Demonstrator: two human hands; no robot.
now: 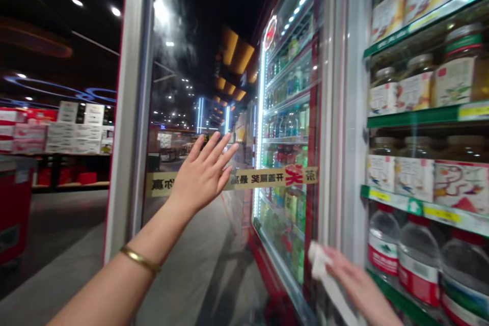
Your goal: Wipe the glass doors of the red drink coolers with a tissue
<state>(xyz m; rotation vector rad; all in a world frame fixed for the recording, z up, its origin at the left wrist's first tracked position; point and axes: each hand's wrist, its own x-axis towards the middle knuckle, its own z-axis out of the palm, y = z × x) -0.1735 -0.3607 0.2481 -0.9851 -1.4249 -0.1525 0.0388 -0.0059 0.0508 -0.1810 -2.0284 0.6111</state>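
Head view, left hand (204, 175) spread before glass door (240, 219), right hand (349, 272) pinching white cloth (320, 266), cooler shelves (420, 116) holding bottles (418, 260)

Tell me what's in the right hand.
The right hand holds a white cloth or tissue; blur hides which. One end sticks out in front, more hangs below; the hand covers the gripped part.

Glass door (132, 112) at centre; a text strip (263, 179) crosses it from left edge to right edge. The left hand (204, 178) lies before the strip, toward the door's left edge; the right hand (349, 272), with a cloth (323, 267), is near the lower right edge. Right: bottles (419, 252) in rows on tiered shelves (424, 116). Left: cartons (74, 135) stacked on a rack (101, 184).
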